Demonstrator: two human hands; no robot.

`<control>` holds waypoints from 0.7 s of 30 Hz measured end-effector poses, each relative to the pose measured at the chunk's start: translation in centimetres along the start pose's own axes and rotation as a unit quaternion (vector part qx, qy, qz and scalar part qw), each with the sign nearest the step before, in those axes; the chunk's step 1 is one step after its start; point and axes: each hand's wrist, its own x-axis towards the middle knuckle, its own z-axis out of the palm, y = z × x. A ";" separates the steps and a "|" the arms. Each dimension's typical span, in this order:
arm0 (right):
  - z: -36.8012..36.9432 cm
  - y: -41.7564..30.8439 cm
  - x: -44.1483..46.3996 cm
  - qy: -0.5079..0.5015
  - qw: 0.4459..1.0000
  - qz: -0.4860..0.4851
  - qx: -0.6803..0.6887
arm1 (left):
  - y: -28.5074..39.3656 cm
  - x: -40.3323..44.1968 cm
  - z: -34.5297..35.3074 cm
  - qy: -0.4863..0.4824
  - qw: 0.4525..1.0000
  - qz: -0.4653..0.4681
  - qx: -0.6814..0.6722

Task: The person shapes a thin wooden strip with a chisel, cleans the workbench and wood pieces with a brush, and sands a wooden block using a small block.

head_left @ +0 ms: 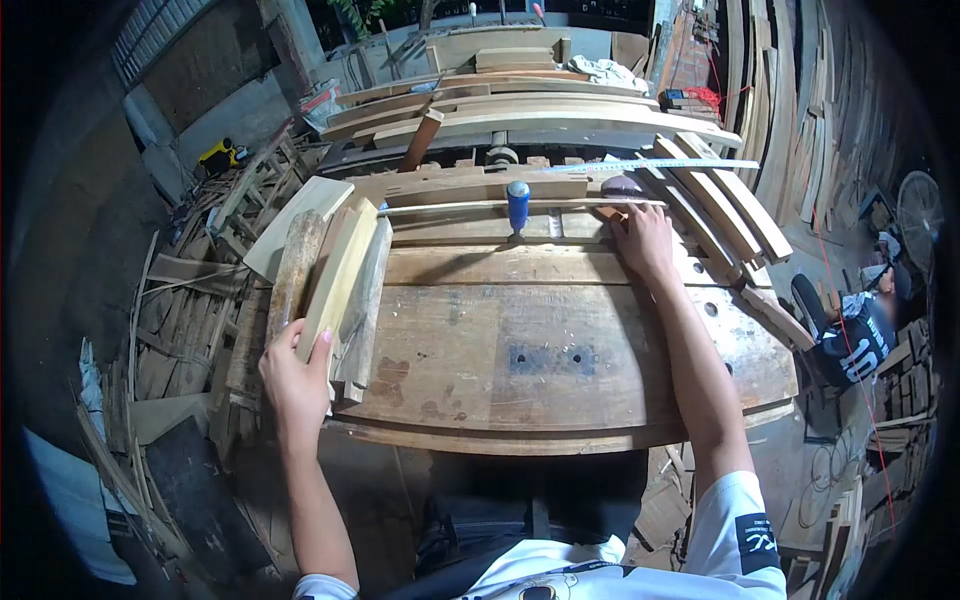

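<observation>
My left hand (297,375) is closed round the near end of a pale wooden piece (343,270), which lies lengthwise among other boards on the left of the wooden workbench (450,340). At the bench's back right, my right hand (645,238) is at the right end of a thin wooden strip (440,208); its fingertips are partly hidden and what they grip is unclear. A blue-handled tool (517,208) stands upright in front of the strip. Beside my right hand is a dark purplish object (622,187).
Several long boards (710,200) are stacked at the right, under a long white ruler (690,163). More planks (560,118) lie behind the bench. A person in a dark shirt (862,335) is low at the far right. Scrap wood (185,330) fills the left floor.
</observation>
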 end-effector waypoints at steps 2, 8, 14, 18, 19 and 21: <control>-0.3 0.0 -0.1 -0.005 1.000 -0.017 0.001 | 0.5 -1.1 -0.7 0.005 1.000 -0.021 -0.016; -4.0 1.2 0.3 -0.166 0.971 -0.057 0.164 | 3.7 -4.4 0.9 -0.082 0.994 0.029 -0.065; -5.9 3.3 0.6 -0.085 0.859 -0.002 0.505 | 8.1 -3.8 6.8 -0.219 0.948 0.224 -0.053; -7.6 1.9 1.0 0.013 0.864 -0.021 0.503 | 11.3 -1.8 13.2 -0.249 0.906 0.331 -0.090; -7.7 1.2 0.8 0.070 0.884 -0.033 0.462 | 11.9 -1.3 14.4 -0.263 0.899 0.339 -0.091; -8.2 0.5 0.3 0.076 0.905 -0.011 0.419 | 12.8 -0.4 16.6 -0.295 0.883 0.353 -0.090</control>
